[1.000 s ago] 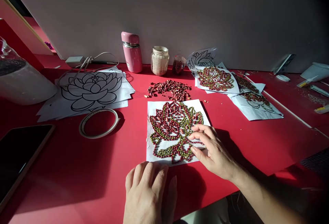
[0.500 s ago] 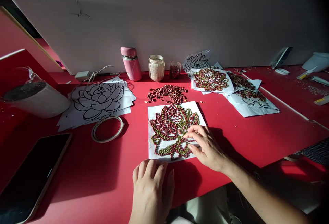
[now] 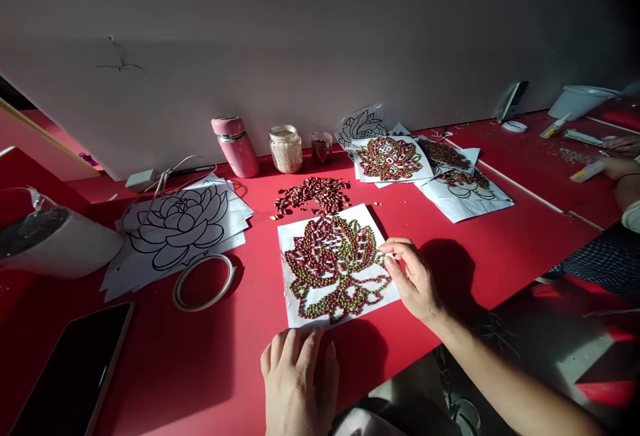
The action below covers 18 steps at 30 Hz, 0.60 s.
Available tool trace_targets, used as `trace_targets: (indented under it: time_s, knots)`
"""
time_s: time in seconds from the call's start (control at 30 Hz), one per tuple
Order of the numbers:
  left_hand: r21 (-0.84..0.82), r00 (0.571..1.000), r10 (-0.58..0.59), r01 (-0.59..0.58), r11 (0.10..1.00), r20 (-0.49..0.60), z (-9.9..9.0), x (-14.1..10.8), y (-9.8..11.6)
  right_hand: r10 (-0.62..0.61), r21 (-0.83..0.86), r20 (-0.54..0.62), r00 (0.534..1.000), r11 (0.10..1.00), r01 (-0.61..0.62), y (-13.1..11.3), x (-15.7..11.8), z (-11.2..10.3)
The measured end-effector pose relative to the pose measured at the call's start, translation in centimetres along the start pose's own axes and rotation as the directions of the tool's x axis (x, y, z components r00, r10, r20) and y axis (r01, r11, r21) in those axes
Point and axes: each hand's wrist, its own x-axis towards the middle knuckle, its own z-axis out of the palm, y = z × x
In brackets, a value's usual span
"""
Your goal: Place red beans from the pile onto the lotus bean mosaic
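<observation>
A white sheet with a flower made of red and green beans [image 3: 327, 266] lies on the red table. Over its right edge is my right hand [image 3: 413, 279], thumb and index finger brought together in a pinch; anything between them is too small to make out. My left hand [image 3: 297, 376] rests on the table at the sheet's lower edge, fingers bent and slightly apart, holding nothing. Just beyond the sheet is a loose pile of dark red beans [image 3: 320, 195].
Lotus line drawings [image 3: 180, 219], a tape roll [image 3: 204, 283] and a phone [image 3: 75, 369] lie left. Behind stand a pink flask [image 3: 235, 146], a glass jar [image 3: 285, 149] and a small bean cup [image 3: 321, 148]. Bean pictures [image 3: 390, 158] lie right; another person's hand [image 3: 620, 156] shows far right.
My right hand has moved from over the middle right of the bean flower to the sheet's right edge. The view has turned right, bringing in another person's hands. My left hand stays put.
</observation>
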Motion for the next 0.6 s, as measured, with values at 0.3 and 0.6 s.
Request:
trace_targets:
  time_s: [0.3,0.6]
  knots:
    - [-0.064,1.000,-0.010,0.010,0.998,0.006,0.2,-0.2,-0.2,0.065,0.082,0.031,0.997,0.994,-0.068,0.2,3.5,0.1]
    - [-0.045,0.996,0.022,-0.018,0.999,0.084,0.1,-0.1,-0.8,-0.012,0.141,0.155,0.988,0.990,-0.011,-0.5,8.9,3.2]
